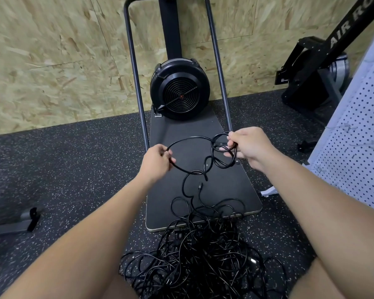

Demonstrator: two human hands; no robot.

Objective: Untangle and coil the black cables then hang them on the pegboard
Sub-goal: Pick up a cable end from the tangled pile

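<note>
A tangled heap of thin black cables (203,262) lies nearest, on the speckled rubber floor (73,169), its far edge spilling onto a flat dark board (231,186) with rounded corners. One cable (190,139) rises from the heap to both hands. The left hand (157,161) pinches it between thumb and curled fingers; from those fingers it arcs across to the right hand (249,145), whose curled fingers grip several small round loops (222,152). Beyond the fingers stands a round black fan housing (179,91) with a ribbed grille, against a rough chipboard wall (52,61). Right of the right hand leans a white pegboard (354,147), dotted with holes.
</note>
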